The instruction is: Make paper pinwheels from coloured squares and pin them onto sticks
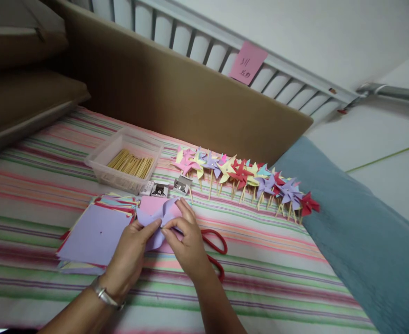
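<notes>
Between my two hands is a purple paper pinwheel with curled blades. My left hand grips it from the left, thumb pressed near its centre. From the right, my right hand pinches the paper at the middle with thumb and forefinger; anything small between those fingertips is hidden. Under the pinwheel shows a pink paper sheet. Beside my left hand lies a stack of coloured paper squares, purple on top with a small hole. Scissors with red handles rest partly behind my right hand.
A clear plastic box holds thin wooden sticks. Near it sit small open boxes of metal pins. A row of finished pinwheels stretches along the cardboard panel. Striped cloth covers the surface.
</notes>
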Demonstrator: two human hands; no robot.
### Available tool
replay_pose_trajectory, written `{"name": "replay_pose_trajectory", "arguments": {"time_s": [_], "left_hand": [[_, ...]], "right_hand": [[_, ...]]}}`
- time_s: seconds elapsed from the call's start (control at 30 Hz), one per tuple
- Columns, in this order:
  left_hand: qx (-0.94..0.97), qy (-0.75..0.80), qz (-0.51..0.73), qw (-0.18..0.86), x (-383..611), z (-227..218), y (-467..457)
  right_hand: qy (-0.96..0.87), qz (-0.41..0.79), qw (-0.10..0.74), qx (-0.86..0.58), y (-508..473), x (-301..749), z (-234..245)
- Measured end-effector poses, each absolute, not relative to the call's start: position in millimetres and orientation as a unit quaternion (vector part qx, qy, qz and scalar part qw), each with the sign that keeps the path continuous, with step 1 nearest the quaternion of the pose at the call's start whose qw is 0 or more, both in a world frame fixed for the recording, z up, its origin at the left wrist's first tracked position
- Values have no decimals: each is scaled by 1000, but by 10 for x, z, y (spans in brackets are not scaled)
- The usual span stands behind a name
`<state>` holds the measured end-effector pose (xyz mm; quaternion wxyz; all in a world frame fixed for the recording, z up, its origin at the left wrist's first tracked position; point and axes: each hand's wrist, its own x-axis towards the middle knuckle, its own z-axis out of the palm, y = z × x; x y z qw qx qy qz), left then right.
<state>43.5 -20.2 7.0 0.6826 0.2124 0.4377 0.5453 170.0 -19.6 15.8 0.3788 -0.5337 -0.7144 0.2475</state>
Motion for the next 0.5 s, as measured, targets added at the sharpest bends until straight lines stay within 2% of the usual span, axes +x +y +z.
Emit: {"name": "replay_pose_trajectory", "arguments": {"time_s": [0.5], "left_hand": [[233, 443, 534, 681, 437, 55, -199]], "right_hand": [[-645, 350, 401, -549, -168, 1709, 164]]}}
